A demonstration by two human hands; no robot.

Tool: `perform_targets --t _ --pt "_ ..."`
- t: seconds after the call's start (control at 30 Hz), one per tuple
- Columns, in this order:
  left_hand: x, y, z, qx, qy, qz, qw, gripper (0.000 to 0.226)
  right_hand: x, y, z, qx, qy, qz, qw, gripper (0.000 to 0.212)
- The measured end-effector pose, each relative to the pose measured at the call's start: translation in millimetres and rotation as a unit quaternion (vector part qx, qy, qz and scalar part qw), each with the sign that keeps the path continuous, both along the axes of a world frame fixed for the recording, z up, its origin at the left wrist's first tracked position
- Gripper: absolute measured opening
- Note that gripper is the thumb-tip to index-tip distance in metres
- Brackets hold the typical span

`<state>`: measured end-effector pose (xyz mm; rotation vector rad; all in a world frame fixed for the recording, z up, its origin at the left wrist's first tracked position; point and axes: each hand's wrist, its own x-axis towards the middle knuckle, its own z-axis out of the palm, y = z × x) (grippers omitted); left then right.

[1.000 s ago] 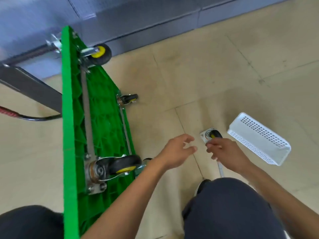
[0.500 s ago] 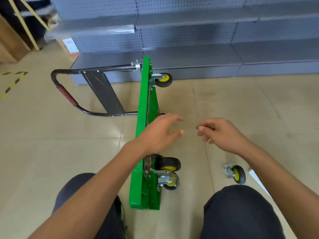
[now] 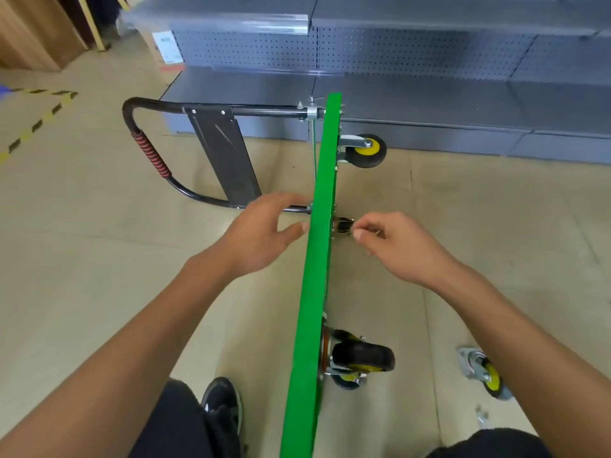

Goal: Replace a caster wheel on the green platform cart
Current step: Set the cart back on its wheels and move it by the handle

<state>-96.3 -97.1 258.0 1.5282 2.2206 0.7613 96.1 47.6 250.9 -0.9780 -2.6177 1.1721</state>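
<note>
The green platform cart (image 3: 317, 292) stands on its long edge, and I look along the deck. Its black handle (image 3: 148, 153) lies folded out to the left. On the underside, to the right, sit a far caster (image 3: 367, 150), a near black-and-yellow caster (image 3: 362, 357) and a lower one (image 3: 344, 224) mostly hidden behind the deck. My left hand (image 3: 261, 236) hovers left of the deck with relaxed fingers, thumb by the edge. My right hand (image 3: 396, 246) pinches something small, too tiny to identify, next to the hidden caster. A loose caster (image 3: 486, 375) lies on the floor at right.
Grey metal shelving (image 3: 429, 61) runs along the back, just behind the cart. A small metal piece (image 3: 481, 416) lies on the tiles near the loose caster. My shoe (image 3: 221, 404) and knees are at the bottom. Yellow-black floor tape (image 3: 36, 123) marks the far left.
My view swung up from the white basket and loose caster to the cart. Both hands moved to either side of the deck, the right one keeping its fingertips pinched.
</note>
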Motion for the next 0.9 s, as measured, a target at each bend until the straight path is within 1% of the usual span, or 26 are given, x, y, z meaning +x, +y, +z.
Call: perform_targets --t 0.17,0.23,0.37,0.47,0.57,0.63,0.77,0.9 --pt "-36 24 -19 -0.045 -0.037 0.007 0.998 0.041 -34 32 -5 0.019 -0.03 0.017 0.999 0.018" --pt "-44 29 -15 -0.064 -0.054 0.016 0.996 0.041 -47 37 7 0.023 -0.04 0.016 0.999 0.019" --pt "-52 26 9 -0.099 -0.11 0.037 0.988 0.038 -68 35 45 -0.002 -0.067 0.021 0.998 0.02" --pt "-54 13 41 -0.128 -0.184 0.062 0.973 0.029 -74 27 85 -0.014 -0.098 0.037 0.994 0.021" --pt "-59 -4 85 -0.163 -0.218 0.081 0.959 0.023 -76 20 133 -0.03 -0.13 0.051 0.99 0.023" --pt "-63 -13 120 -0.183 -0.247 0.099 0.946 0.025 -77 18 167 -0.044 -0.149 0.054 0.986 0.024" --pt "-68 -28 191 -0.228 -0.269 0.117 0.928 0.03 -78 13 233 -0.07 -0.178 0.059 0.98 0.026" --pt "-71 -46 250 -0.238 -0.27 0.132 0.924 0.031 -87 6 285 -0.089 -0.183 0.079 0.976 0.025"
